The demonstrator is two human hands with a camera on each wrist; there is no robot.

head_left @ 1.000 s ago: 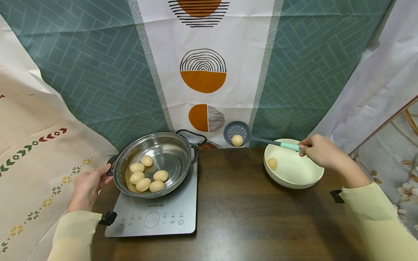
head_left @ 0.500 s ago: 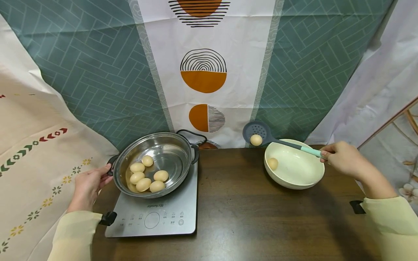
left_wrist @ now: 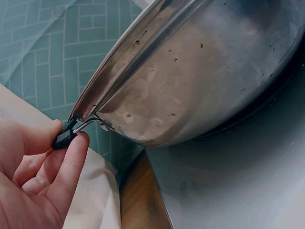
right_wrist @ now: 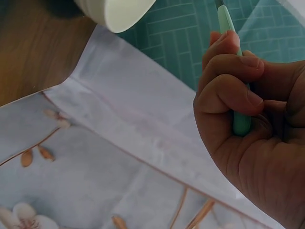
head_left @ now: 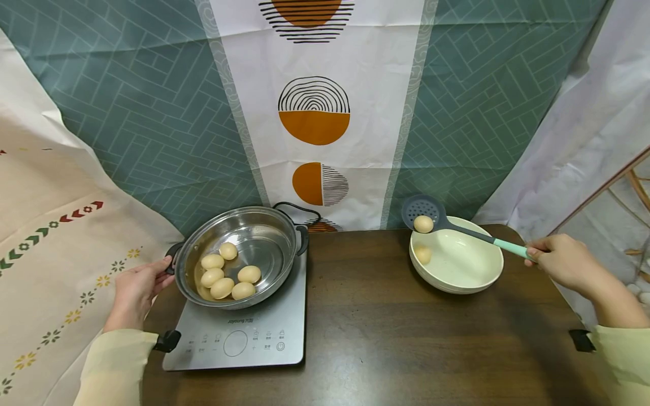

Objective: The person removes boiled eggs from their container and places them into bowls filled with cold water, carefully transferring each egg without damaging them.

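My right hand (head_left: 566,260) grips the mint-green handle of a grey slotted skimmer (head_left: 469,230); in the right wrist view its fingers curl round the handle's end (right_wrist: 241,123). One egg (head_left: 423,224) lies in the skimmer's head, above the back left rim of a cream bowl (head_left: 462,265). Another egg (head_left: 422,254) rests inside the bowl at its left. With thumb and fingers my left hand (head_left: 138,293) pinches the black side handle (left_wrist: 64,136) of a steel pot (head_left: 269,248). Several eggs (head_left: 222,288) lie in the pot, which appears tilted toward the front left.
Under the pot is a silver induction cooktop (head_left: 269,344) with a touch panel. A black cord (head_left: 299,207) runs behind it. The brown wooden table (head_left: 365,316) extends between cooktop and bowl. Printed cloths (head_left: 203,124) hang along the back and sides.
My right hand has moved right and slightly toward me, carrying the skimmer and its egg from behind the table's middle to the bowl's back left rim. The left hand stays on the pot handle.
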